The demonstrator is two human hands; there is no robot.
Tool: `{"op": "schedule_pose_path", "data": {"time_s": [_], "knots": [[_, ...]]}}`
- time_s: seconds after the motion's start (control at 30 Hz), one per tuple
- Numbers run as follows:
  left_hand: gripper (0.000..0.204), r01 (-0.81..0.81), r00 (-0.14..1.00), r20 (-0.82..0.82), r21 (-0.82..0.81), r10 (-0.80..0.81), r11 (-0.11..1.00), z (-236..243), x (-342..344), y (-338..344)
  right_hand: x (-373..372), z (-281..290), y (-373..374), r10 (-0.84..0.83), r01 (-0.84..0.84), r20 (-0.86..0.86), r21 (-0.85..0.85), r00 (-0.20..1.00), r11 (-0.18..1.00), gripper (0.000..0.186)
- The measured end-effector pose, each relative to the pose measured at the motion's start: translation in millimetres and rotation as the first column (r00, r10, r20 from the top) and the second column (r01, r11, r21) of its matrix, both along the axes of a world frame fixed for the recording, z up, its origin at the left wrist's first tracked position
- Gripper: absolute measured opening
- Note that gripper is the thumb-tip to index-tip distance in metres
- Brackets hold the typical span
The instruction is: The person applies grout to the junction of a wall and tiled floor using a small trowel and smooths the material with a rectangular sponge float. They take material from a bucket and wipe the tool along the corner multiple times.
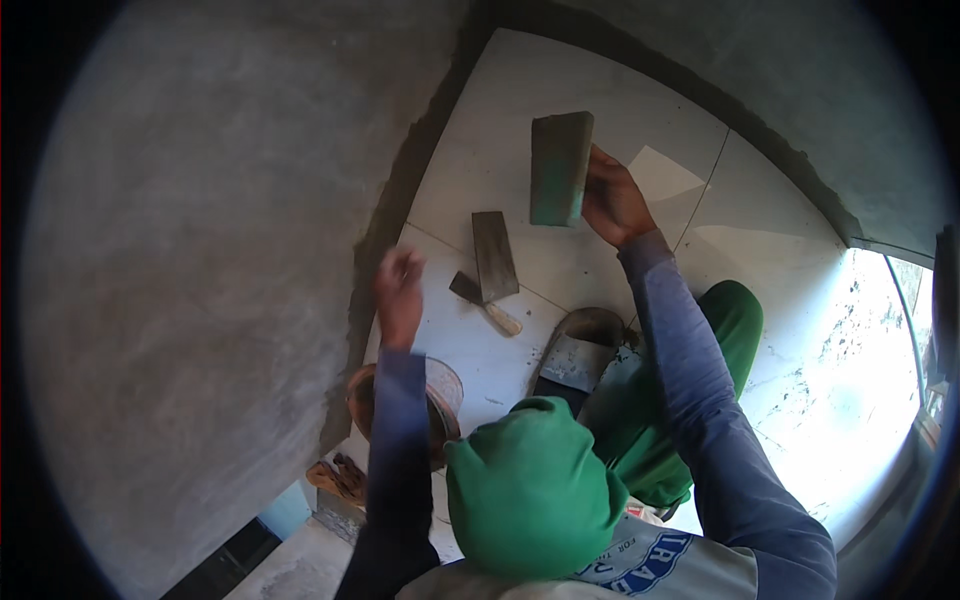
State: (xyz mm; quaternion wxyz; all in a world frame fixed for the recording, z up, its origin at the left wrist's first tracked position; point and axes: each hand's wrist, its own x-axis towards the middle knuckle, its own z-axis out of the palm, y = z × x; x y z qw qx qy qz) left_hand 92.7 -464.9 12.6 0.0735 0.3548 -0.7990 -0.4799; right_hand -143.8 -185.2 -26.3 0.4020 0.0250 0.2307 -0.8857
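My right hand is closed on the right side of a thick rectangular block, grey-green with a greener patch on its face, raised over the tiles. The block's far side and my fingertips are hidden, so I cannot see whether it has a handle. My left hand is lifted beside the grey wall, blurred by motion, with nothing plainly visible in it. On the floor between the hands lie a flat dark-grey rectangular plate and a scraper with a dark blade and a pale handle. The scraper touches or overlaps the plate's near end.
An orange-brown bucket stands under my left forearm. A scuffed, dark-rimmed, open object sits near my green-clad leg. Rough grey walls meet the white tiled floor. A brown crumpled thing lies at lower left.
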Motion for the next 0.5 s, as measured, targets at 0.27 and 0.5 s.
{"op": "schedule_pose_path", "data": {"time_s": [0.27,0.5], "knots": [[0.028,0.364,0.926,0.131,-0.555,-0.354,0.748,-116,-93,-38,-79,-26,-56,-0.087,0.100,-0.102,0.137,0.991,0.986,0.045],[0.032,0.155,0.987,0.139,-0.658,-0.083,0.737,-135,-93,-33,-150,-74,-166,-0.089,0.154,-0.247,0.258,0.965,0.954,0.041]]}}
